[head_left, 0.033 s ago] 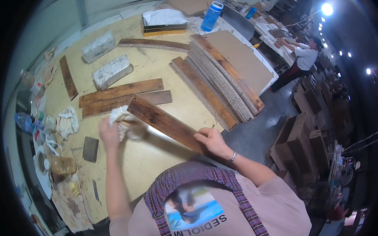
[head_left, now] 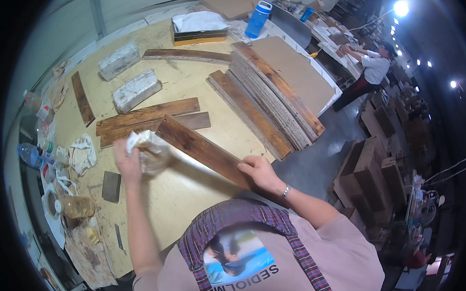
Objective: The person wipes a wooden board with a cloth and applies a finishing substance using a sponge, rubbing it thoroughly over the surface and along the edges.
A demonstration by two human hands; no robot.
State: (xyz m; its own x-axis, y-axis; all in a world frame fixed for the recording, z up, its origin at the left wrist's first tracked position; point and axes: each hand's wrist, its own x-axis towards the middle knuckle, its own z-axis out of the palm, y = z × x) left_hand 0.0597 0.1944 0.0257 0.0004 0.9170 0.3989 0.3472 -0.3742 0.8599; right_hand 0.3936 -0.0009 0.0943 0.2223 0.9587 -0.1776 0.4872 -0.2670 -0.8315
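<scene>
The work looks to be in mid-course: one dark wooden plank [head_left: 205, 149] is in hand above the near part of the table [head_left: 193, 193], slanting from far left down to near right, and a crumpled pale rag [head_left: 148, 148] is pressed to its far-left end. Its upper face looks dark and fairly even, though whether the whole length is wiped cannot be told. Two similar planks [head_left: 150, 117] lie flat just beyond it, and a large stack of boards [head_left: 272, 98] sits to the right; which of these are finished I cannot tell, so much may be left.

The left hand [head_left: 126, 158] reaches forward from a straight forearm, fingers closed around the rag. The right hand [head_left: 262, 173] is curled over the plank's near end, gripping its edge, wrist bent, steadying it.
</scene>
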